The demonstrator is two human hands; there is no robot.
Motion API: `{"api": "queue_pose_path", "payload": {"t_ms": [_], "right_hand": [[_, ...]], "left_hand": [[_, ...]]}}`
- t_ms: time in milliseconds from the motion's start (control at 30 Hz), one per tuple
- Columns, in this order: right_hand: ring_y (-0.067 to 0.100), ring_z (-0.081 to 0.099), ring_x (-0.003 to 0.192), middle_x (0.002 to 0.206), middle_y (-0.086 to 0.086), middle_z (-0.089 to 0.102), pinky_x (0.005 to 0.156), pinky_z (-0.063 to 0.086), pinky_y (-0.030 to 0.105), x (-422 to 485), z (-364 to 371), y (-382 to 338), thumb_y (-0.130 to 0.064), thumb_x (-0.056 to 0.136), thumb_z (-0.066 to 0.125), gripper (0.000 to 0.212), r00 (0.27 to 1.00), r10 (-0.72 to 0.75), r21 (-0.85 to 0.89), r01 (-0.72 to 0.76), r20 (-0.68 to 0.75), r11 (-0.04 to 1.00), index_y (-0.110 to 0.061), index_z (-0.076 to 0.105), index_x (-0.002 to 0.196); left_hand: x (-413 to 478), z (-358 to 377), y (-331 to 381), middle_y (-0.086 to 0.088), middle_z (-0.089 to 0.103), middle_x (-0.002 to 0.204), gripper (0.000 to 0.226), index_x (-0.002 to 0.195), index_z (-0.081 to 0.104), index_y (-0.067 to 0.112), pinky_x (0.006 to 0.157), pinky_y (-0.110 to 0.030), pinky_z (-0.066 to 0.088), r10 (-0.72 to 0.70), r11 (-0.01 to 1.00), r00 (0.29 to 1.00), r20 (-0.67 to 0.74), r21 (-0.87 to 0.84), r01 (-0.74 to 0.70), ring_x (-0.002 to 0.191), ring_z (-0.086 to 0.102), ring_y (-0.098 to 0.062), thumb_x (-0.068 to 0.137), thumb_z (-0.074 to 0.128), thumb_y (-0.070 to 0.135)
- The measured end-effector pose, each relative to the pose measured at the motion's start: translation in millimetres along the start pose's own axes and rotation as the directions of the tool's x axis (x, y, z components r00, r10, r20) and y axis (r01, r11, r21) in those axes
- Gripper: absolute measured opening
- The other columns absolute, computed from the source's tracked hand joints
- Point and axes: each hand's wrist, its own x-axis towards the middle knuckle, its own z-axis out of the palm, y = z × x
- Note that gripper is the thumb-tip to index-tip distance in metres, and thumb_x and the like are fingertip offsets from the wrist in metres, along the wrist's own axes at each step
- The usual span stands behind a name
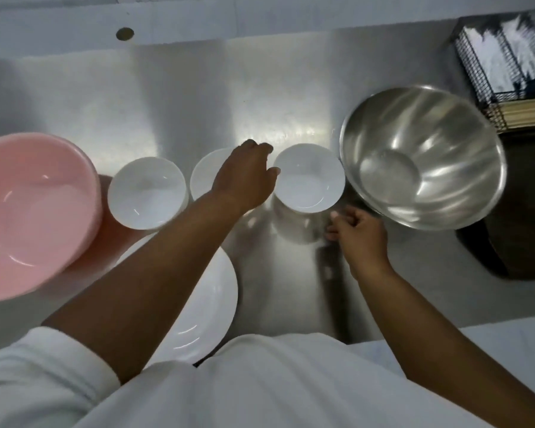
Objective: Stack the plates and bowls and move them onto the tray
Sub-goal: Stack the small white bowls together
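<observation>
Three small white bowls stand in a row on the steel counter: a left bowl (147, 193), a middle bowl (203, 174) and a right bowl (309, 177). My left hand (244, 177) reaches across and hides most of the middle bowl. It pinches the left rim of the right bowl, thumb on the rim. My right hand (359, 233) hovers just below that bowl with fingers curled, holding nothing. A large white plate (210, 304) lies near me, partly under my left forearm. No tray is in view.
A big pink basin (31, 211) sits at the left edge. A large steel mixing bowl (423, 156) stands tilted at the right, close to the right white bowl. A black wire rack (507, 66) fills the far right corner. The counter drops off at the right.
</observation>
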Motion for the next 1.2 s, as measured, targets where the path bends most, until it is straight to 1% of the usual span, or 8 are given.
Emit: {"api": "queue_pose_path", "payload": {"t_ms": [133,333,533,733,867,1000,1133,1200], "right_hand": [[0.02,0.075,0.077,0.08,-0.001,0.076,0.084,0.06,0.049,8,1,-4,-0.029,0.088,0.067,0.008,1.0,0.006,0.071,-0.007,0.014,0.997,-0.036,0.07,0.09],[0.008,0.075,0.079,0.08,-0.023,0.075,0.09,0.059,0.045,12,7,-4,-0.021,0.09,0.064,0.039,1.0,-0.026,0.146,0.024,0.014,0.989,-0.056,0.069,0.074],[0.008,0.076,0.081,0.092,-0.015,0.077,0.093,0.057,0.046,1,0,4,-0.017,0.088,0.064,0.036,1.0,-0.007,0.198,0.009,-0.011,0.98,-0.052,0.071,0.082],[0.007,0.074,0.088,0.1,-0.008,0.077,0.093,0.058,0.043,-31,-15,7,-0.011,0.09,0.065,0.033,0.997,-0.076,0.17,0.076,-0.01,0.982,-0.034,0.07,0.114],[0.011,0.074,0.093,0.1,-0.009,0.077,0.092,0.058,0.045,-46,-17,-9,-0.012,0.089,0.066,0.037,0.99,-0.142,0.12,0.138,0.025,0.983,-0.046,0.071,0.103],[0.007,0.075,0.085,0.094,-0.008,0.076,0.088,0.06,0.038,-42,-5,-43,-0.004,0.091,0.064,0.031,0.97,-0.237,0.098,0.231,0.051,0.968,-0.02,0.072,0.116],[0.01,0.076,0.075,0.081,-0.013,0.073,0.083,0.061,0.032,-27,24,-83,-0.006,0.089,0.065,0.027,0.935,-0.341,-0.01,0.344,0.098,0.939,-0.017,0.074,0.112],[0.013,0.076,0.074,0.078,-0.01,0.074,0.086,0.061,0.035,-17,42,-98,-0.008,0.087,0.065,0.025,0.916,-0.379,-0.078,0.391,0.133,0.917,-0.018,0.076,0.107]], "left_hand": [[49,17,17,-0.016,0.061,0.119,0.038,0.125,0.059,0.007,0.097,-0.043,0.047,0.039,0.989,0.995,0.094,0.139,-0.052,0.114,0.057,-0.034,0.094,0.057,0.029],[77,32,26,-0.017,0.065,0.113,0.027,0.116,0.066,0.007,0.091,-0.038,0.049,0.026,0.977,0.988,0.15,0.207,-0.057,0.108,0.061,-0.034,0.095,0.055,0.02],[63,31,22,-0.014,0.069,0.105,0.025,0.108,0.07,0.012,0.085,-0.04,0.054,0.05,0.987,0.994,0.092,0.147,-0.064,0.097,0.065,-0.032,0.091,0.053,0.006],[25,17,17,-0.009,0.071,0.104,0.024,0.106,0.071,0.016,0.086,-0.041,0.054,0.054,0.997,0.998,0.032,0.053,-0.056,0.096,0.065,-0.028,0.092,0.053,0.009],[-2,-2,6,-0.007,0.074,0.105,0.024,0.108,0.072,0.014,0.091,-0.039,0.053,0.056,0.998,0.995,-0.08,-0.015,-0.057,0.098,0.067,-0.026,0.091,0.055,0.01],[-20,-31,-12,-0.009,0.075,0.1,0.023,0.105,0.073,0.011,0.088,-0.033,0.053,-0.044,0.993,0.973,-0.226,-0.115,0.018,0.092,0.068,-0.026,0.089,0.058,0.009],[-33,-54,-37,-0.007,0.076,0.103,0.022,0.107,0.074,0.01,0.083,-0.017,0.043,-0.199,0.97,0.929,-0.311,-0.197,0.142,0.095,0.069,-0.021,0.089,0.061,0.011],[-38,-60,-52,-0.007,0.076,0.106,0.023,0.11,0.074,0.009,0.087,-0.018,0.046,-0.266,0.953,0.914,-0.306,-0.223,0.203,0.095,0.07,-0.022,0.09,0.063,0.013]]}}
